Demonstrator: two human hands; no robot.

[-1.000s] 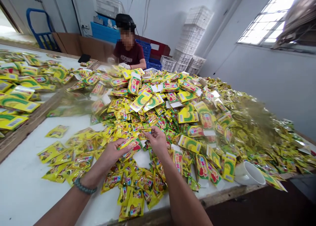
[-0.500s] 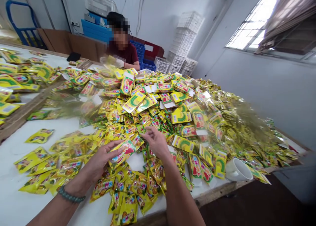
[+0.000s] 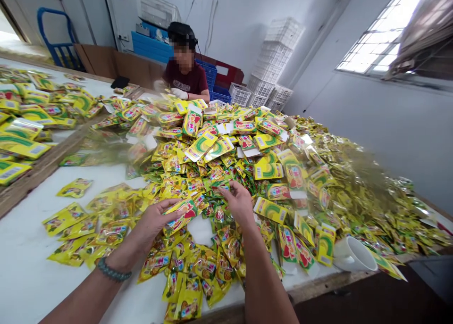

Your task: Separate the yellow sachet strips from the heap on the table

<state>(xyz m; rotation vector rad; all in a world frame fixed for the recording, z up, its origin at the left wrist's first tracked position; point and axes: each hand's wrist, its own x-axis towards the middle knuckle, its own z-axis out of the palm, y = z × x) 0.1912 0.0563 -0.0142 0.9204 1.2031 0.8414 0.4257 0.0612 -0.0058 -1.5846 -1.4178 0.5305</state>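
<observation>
My left hand [image 3: 155, 222] grips a small yellow-and-green carton [image 3: 182, 216] printed with red fruit, tilted above the sachets. Yellow sachets [image 3: 201, 200] show at the carton's far end; whether they are inside or behind it I cannot tell. To the right, my right hand [image 3: 240, 201] is closed at the fingertips on a green sachet [image 3: 220, 185], at the near foot of the sachet heap. Below both hands, a bunch of yellow sachets [image 3: 203, 262] covers the table's near part. Cartons with white flaps, such as one yellow carton [image 3: 271, 210], lie beside my right hand.
A white mug [image 3: 354, 254] lies tipped at the table's right edge. Cartons and sachets [image 3: 339, 173] are heaped across the far side. A wooden strip [image 3: 46, 173] divides the table at left. Opposite, a person [image 3: 186, 78] in white gloves works; white crates [image 3: 269, 55] stand behind.
The view has shifted slightly, so the scene sits farther right. My right hand has drawn a little away from the carton, with a green sachet at its fingertips. My left hand keeps the carton.
</observation>
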